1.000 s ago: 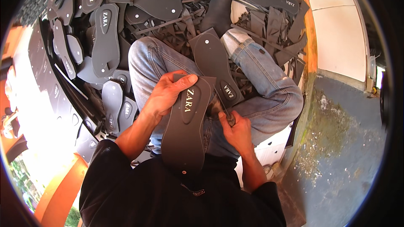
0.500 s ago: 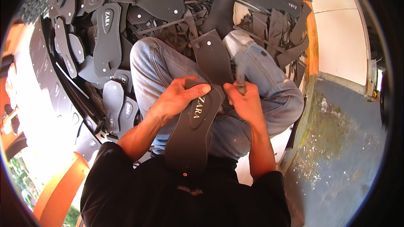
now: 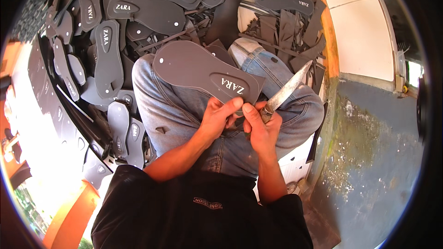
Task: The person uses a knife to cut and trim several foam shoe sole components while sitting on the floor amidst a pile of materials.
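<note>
One dark-grey sandal insole (image 3: 189, 67) at frame centre, aslant above the jeans (image 3: 170, 110), pinched at its lower right end between thumb and curled fingers of the left hand (image 3: 216, 119). Fingers of the right hand (image 3: 263, 131) wrapped tightly around the handle of a knife (image 3: 290, 87), blade toward upper right, apart from the insole. Contour apparently trimmed along most of its visible length; dark corner (image 3: 261, 82) past the right end either surplus or part of a second insole (image 3: 224, 55) beneath, impossible to tell. Shaped insoles (image 3: 108, 64) at upper left seemingly done; offcuts (image 3: 287, 32) heaped at upper right.
</note>
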The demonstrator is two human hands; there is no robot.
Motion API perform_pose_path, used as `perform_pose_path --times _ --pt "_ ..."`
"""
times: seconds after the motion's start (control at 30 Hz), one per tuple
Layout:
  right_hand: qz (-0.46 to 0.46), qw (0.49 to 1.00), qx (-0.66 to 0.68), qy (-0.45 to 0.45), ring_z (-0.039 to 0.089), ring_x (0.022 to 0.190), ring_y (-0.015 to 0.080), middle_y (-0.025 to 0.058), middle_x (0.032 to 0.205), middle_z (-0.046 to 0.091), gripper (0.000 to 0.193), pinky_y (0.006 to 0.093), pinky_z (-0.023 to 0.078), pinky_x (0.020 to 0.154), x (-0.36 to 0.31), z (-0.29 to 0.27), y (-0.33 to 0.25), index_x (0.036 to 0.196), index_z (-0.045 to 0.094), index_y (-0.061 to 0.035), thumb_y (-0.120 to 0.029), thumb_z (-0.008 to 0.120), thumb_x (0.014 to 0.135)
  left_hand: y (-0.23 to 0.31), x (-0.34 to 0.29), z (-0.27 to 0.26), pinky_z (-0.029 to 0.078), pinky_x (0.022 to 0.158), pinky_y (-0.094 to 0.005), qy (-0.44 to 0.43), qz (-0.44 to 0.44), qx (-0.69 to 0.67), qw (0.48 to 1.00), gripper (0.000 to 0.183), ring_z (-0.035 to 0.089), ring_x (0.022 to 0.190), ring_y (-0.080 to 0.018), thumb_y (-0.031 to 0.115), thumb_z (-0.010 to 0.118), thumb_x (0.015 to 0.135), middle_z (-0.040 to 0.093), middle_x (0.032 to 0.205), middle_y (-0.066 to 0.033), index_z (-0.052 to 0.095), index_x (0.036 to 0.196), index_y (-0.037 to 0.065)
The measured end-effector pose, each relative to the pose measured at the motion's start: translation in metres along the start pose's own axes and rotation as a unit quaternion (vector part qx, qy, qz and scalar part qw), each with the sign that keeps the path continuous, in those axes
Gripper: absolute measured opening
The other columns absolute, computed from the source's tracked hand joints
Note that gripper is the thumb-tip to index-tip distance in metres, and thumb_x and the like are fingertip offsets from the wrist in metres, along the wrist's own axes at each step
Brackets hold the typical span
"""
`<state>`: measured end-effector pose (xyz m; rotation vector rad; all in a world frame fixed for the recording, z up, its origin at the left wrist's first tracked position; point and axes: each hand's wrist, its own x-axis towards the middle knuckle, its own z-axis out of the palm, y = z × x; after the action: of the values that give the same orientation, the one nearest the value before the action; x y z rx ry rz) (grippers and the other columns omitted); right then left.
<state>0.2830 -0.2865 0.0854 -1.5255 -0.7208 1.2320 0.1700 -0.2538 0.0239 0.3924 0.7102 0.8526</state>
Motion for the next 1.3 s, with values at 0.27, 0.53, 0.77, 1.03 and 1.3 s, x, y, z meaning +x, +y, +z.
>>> perform_pose_path --times 0.27,0.53,0.77,1.03,1.3 --pt "-0.001 0.918 -0.384 0.1 0.046 0.041 0.0256 0.0137 0.047 0.047 0.045 0.0373 0.036 0.043 -0.03 -0.064 0.033 0.062 0.047 0.0008 -0.033 0.063 0.088 -0.01 -0.009 0.018 0.027 0.034 -0.0189 0.057 -0.035 -0.022 0.998 0.029 0.039 0.039 -0.0038 0.034 0.063 0.088 0.057 0.063 -0.0006 0.06 0.081 0.006" --pt "0.041 0.9 -0.427 0.078 0.046 0.047 0.031 0.0158 0.05 0.048 0.041 0.0408 0.036 0.046 -0.049 -0.06 0.037 0.064 0.05 0.0012 -0.03 0.062 0.088 -0.018 -0.016 0.01 0.027 0.035 -0.0199 0.034 -0.053 -0.037 0.997 0.027 0.038 0.041 -0.0048 0.032 0.063 0.088 0.055 0.064 -0.0004 0.06 0.083 0.006" --pt "0.088 0.891 -0.445 -0.027 0.056 0.064 0.0454 0.0242 0.062 0.056 0.026 0.0483 0.043 0.057 -0.032 -0.055 0.032 0.069 0.055 0.0028 -0.018 0.059 0.084 -0.019 -0.032 -0.009 0.028 0.034 -0.0189 0.051 -0.077 -0.004 0.996 0.022 0.04 0.041 -0.0045 0.026 0.063 0.088 0.057 0.066 -0.001 0.062 0.085 0.005" --pt "0.013 0.941 -0.331 -0.073 0.056 0.071 0.046 0.0256 0.068 0.057 0.02 0.0477 0.043 0.062 0.011 -0.038 0.032 0.074 0.057 0.0043 -0.014 0.058 0.08 -0.012 -0.045 -0.014 0.028 0.034 -0.0186 0.039 -0.118 0.028 0.992 0.021 0.039 0.041 -0.0041 0.025 0.067 0.085 0.058 0.067 -0.0002 0.065 0.088 0.004" --pt "0.09 0.947 -0.305 0.042 0.047 0.05 0.0324 0.0185 0.055 0.05 0.034 0.0409 0.039 0.054 0.0 -0.066 0.057 0.067 0.053 0.0044 -0.023 0.061 0.085 0.154 0.055 -0.002 0.042 0.052 -0.0236 0.028 0.105 0.453 0.885 0.042 0.052 0.055 -0.0089 0.04 0.067 0.083 0.06 0.067 -0.0022 0.063 0.094 -0.001"
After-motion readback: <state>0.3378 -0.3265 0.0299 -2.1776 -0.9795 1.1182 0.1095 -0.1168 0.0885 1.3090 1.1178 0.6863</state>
